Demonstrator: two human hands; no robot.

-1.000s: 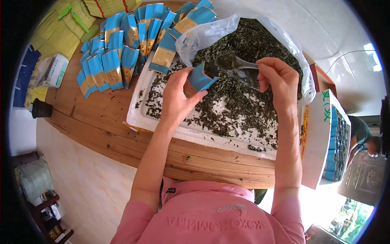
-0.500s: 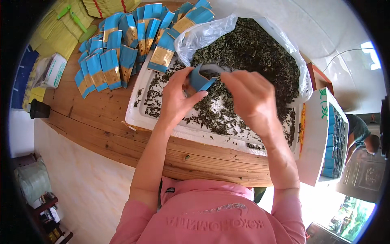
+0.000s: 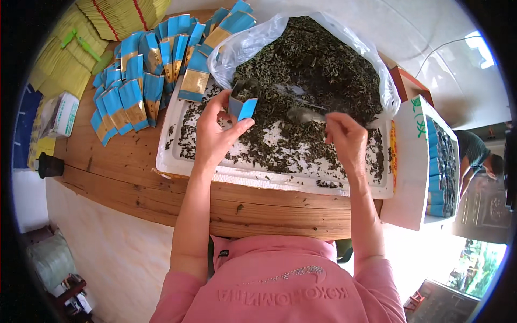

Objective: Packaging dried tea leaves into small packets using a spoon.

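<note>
My left hand (image 3: 211, 129) grips a small blue packet (image 3: 247, 109), its mouth open upward, over the left part of a white foam tray (image 3: 258, 184). Dark leaf bits show inside the mouth. Between the fingers of my right hand (image 3: 348, 141) is the handle of a spoon (image 3: 306, 115), which looks clear or grey. The spoon's bowl is over the leaves, pointing toward the packet. Dried dark leaves, like loose tea (image 3: 334, 64), fill a clear plastic bag (image 3: 389, 89) lying open on the tray, and more are scattered in front of it.
Many blue-and-gold packets (image 3: 132, 102) lie in a heap on the wooden table (image 3: 134, 177). Left of them are yellow stacks (image 3: 121, 16), a green plastic tool (image 3: 83, 44) and a black cup (image 3: 49, 164). At right stands a white box (image 3: 406, 177) of blue packets; beyond it, another person (image 3: 476, 151) bends forward.
My right hand has drawn the spoon away from the packet's mouth, right and down toward the leaves. My left hand still holds the packet, now slightly further left in view.
</note>
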